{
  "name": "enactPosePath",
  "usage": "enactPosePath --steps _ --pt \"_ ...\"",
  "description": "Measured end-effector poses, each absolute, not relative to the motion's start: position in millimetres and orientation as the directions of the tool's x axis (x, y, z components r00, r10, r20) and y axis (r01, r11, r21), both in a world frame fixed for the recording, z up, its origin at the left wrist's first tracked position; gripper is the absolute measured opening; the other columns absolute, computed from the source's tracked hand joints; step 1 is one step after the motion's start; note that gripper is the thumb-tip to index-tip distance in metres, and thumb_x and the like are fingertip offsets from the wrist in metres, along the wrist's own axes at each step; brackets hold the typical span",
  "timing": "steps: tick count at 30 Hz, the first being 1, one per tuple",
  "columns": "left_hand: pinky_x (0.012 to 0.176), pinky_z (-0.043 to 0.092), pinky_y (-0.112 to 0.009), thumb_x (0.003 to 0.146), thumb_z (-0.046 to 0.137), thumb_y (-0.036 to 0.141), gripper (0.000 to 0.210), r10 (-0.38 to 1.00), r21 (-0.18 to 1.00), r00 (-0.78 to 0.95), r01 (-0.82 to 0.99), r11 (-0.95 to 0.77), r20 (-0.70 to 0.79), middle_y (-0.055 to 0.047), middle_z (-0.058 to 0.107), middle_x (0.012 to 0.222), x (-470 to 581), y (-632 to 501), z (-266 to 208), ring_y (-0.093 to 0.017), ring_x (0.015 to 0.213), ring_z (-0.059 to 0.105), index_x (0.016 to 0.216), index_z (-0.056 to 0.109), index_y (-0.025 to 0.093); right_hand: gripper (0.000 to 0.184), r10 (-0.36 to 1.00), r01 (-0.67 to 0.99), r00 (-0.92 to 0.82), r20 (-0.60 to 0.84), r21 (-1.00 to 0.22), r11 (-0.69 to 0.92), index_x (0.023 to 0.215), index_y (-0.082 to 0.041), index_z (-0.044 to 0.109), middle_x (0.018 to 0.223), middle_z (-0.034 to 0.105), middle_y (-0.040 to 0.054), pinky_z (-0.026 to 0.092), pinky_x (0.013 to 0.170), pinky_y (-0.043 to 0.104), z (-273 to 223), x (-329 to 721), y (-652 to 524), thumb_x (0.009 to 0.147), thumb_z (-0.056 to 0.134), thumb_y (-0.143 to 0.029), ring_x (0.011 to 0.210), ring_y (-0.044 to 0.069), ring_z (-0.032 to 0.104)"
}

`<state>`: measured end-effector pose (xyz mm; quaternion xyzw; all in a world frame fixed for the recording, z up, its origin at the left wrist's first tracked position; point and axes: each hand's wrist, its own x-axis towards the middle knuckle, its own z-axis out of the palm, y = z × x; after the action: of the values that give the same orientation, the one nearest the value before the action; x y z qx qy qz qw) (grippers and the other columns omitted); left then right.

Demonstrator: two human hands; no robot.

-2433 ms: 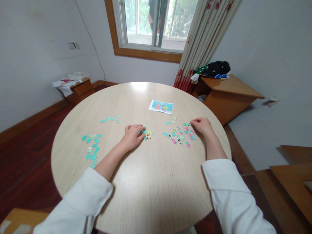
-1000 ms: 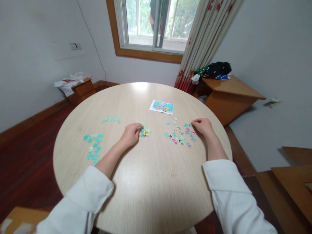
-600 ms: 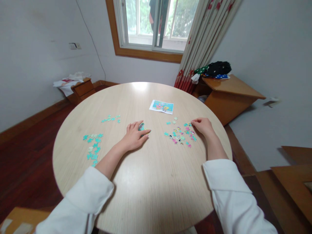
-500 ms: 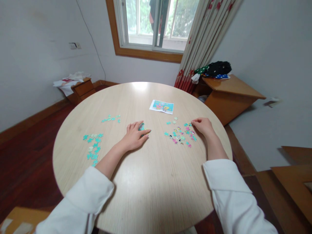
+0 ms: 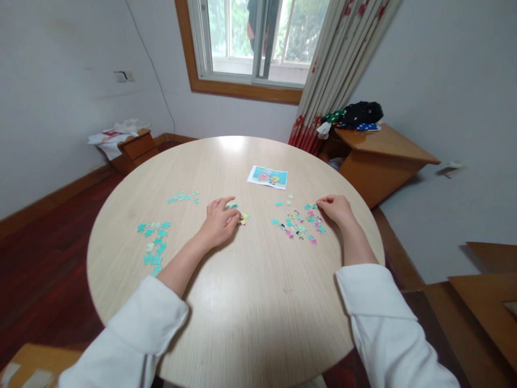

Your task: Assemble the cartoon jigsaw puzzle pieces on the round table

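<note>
From the one head view we count two bare hands and one round table (image 5: 258, 302), with jigsaw pieces lying on it in four groups. Our left hand (image 5: 220, 222) is over the middle cluster (image 5: 244, 217), covering part of it; the fingers are bent and partly spread, one reaching out beyond the others, and we cannot tell whether a piece is gripped under them. The part of the cluster that we can see shows yellow, teal and pink. Our right hand (image 5: 336, 208) is at the far right edge of the right-hand pile (image 5: 311, 214), thumb and forefinger drawn together beside a teal piece; we cannot make out whether anything is pinched there. That pile mixes teal, pink, yellow and dark pieces, too crowded for us to count, and three pieces, one teal and two pale, lie slightly apart on its far side. On the left we find two groups, mostly teal: a small far group (image 5: 185, 198) and a larger near group (image 5: 160, 248), well apart from the middle cluster. One printed picture sheet (image 5: 268, 177) lies flat beyond the pieces, between the middle cluster and the right-hand pile. Past the table we note one window (image 5: 230, 32) and one curtain (image 5: 331, 59).
</note>
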<state>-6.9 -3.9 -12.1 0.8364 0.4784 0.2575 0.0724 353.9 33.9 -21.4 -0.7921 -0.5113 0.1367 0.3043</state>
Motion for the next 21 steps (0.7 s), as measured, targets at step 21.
enactPosePath --steps 21 --pt "0.100 0.029 -0.050 0.087 0.041 0.025 0.029 0.840 0.376 0.434 0.756 -0.536 0.326 -0.012 0.046 0.130 -6.5 -3.4 -16.4 -0.029 0.121 0.037 0.088 0.070 0.020 0.019 0.898 0.731 0.430 0.095 -0.620 -0.284 0.075 -0.013 0.069 0.068 0.065 0.0063 0.040 0.065 0.027 -22.5 355.2 34.0 0.067 0.059 -0.027 0.062 0.016 0.054"
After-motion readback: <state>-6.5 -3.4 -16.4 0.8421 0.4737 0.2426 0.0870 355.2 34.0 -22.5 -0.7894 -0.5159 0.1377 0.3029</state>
